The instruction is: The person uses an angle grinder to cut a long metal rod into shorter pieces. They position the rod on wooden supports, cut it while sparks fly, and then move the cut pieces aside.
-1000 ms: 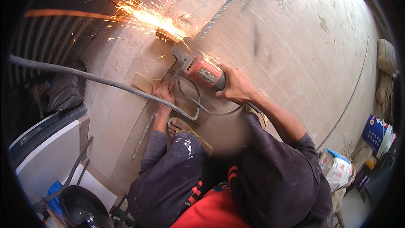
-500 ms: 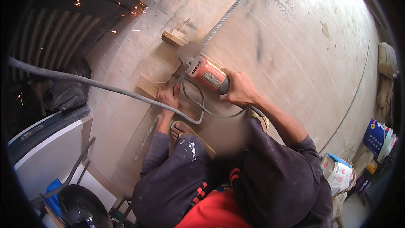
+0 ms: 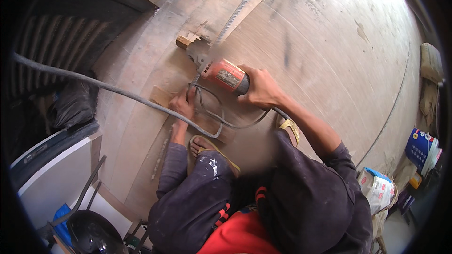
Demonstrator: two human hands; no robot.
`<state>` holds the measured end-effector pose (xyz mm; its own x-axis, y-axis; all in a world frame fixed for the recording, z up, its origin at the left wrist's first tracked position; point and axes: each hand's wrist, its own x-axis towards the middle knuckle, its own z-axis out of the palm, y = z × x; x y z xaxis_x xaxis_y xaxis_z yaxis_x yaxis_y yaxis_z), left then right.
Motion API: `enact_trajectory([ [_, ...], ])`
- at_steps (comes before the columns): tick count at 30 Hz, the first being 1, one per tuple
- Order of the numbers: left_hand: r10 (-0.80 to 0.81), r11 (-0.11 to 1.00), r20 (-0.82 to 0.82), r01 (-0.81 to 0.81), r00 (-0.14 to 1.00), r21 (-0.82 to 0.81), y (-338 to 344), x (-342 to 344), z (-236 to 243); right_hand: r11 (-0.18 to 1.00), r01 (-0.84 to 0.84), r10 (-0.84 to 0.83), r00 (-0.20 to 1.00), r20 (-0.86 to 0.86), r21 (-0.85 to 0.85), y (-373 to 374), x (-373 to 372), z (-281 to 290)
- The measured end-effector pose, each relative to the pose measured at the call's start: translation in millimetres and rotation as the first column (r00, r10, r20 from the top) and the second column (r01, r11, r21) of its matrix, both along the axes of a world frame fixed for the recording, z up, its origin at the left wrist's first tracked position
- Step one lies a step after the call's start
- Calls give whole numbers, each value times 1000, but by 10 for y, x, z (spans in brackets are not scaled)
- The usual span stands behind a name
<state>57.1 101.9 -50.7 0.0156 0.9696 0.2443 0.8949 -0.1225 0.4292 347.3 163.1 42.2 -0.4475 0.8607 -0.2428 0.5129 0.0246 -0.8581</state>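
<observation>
My right hand (image 3: 262, 88) wraps round the rear end of a red angle grinder (image 3: 225, 76), whose grey metal head points away from me to the upper left. Ribbed steel rebar (image 3: 241, 9) runs from the far edge down under the grinder. My left hand (image 3: 182, 104) is closed on the rebar's near part, low over the floor. A small wooden block (image 3: 183, 42) lies by the grinder's head, and a flat wood piece (image 3: 161, 95) sits beside my left hand. Blur hides where grinder and rebar meet.
A grey cable (image 3: 117, 91) crosses from the left and bends near my left foot; a thinner dark cord (image 3: 245, 126) loops between my hands. A black bag (image 3: 75, 106) stands at left. At right are a white sack (image 3: 376, 190), a blue tub (image 3: 419, 146) and another rebar (image 3: 388, 117).
Orange sparks flying toward the upper left are gone. The grinder and my right hand have shifted slightly left, and more of the grinder's head shows near the wooden block.
</observation>
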Motion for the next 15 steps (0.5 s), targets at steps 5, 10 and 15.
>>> enact_trajectory([
  [5, 15, 1000, 51, -14, 999, -21, -30, -5, -23, 999, -11, 11, 1000, 24, -35, 1, -1, -24],
  [10, 12, 1000, 53, -11, 999, -19, -26, 0, -14, 999, 10, -10, 1000, 4, -34, -16, -13, -46],
  [15, 31, 999, 84, -27, 996, -45, -43, -30, -64, 997, 19, -19, 1000, 1, -79, 0, -27, -1],
])
